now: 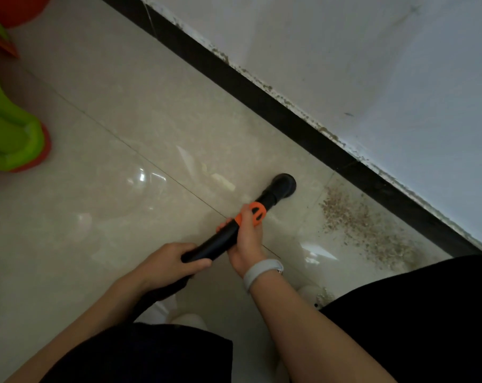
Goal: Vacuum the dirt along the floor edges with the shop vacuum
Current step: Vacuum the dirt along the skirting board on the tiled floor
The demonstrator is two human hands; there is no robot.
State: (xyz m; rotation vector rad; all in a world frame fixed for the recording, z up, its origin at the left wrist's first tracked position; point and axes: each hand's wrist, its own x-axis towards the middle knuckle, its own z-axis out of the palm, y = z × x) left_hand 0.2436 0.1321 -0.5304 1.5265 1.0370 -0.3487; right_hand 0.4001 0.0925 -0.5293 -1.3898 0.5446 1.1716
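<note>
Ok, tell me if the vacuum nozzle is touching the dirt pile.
Apart. The head view shows bare tile between the nozzle and the dirt pile by the black baseboard.

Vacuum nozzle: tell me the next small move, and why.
Probably sweep the nozzle to the right, toward the baseboard. The dirt lies there along the edge, apart from the nozzle mouth, and both hands, left and right, already grip the wand.

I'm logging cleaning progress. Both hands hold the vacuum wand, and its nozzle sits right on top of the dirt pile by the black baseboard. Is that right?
Not quite. The head view shows the nozzle on bare tile, left of the dirt pile, not on it. The rest holds: the left hand and right hand both hold the wand, and the pile lies by the black baseboard.
</note>
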